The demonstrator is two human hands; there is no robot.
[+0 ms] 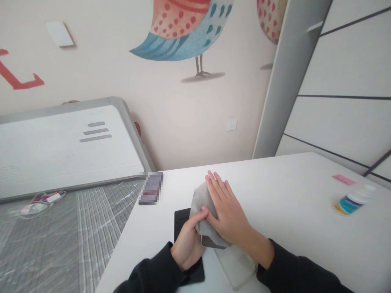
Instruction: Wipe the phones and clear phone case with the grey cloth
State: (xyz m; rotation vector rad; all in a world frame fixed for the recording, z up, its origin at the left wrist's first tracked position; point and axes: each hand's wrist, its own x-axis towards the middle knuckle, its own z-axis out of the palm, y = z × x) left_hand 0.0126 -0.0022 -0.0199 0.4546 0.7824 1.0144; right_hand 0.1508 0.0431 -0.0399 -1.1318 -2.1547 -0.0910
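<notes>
A soft grey cloth (201, 197) is bunched between my two hands above the table. My left hand (189, 242) grips it from the left, thumb on top, its other fingers hidden underneath. Flat across the cloth lies my right hand (227, 211), fingers stretched out, its thumb by the left thumb. A dark flat edge with a pale rim (212, 243) shows beneath the cloth; what it belongs to is mostly covered. Under my left hand is a black flat rectangular object (181, 221). A clear phone case (235, 268) lies below my right wrist.
On the white table (287, 195) a white bottle with a blue and yellow label (351, 202) and a pink strip (344, 179) are at the right. A blurred-out rectangular object (151, 188) lies at the left edge. A bed with a white headboard (61, 142) stands left.
</notes>
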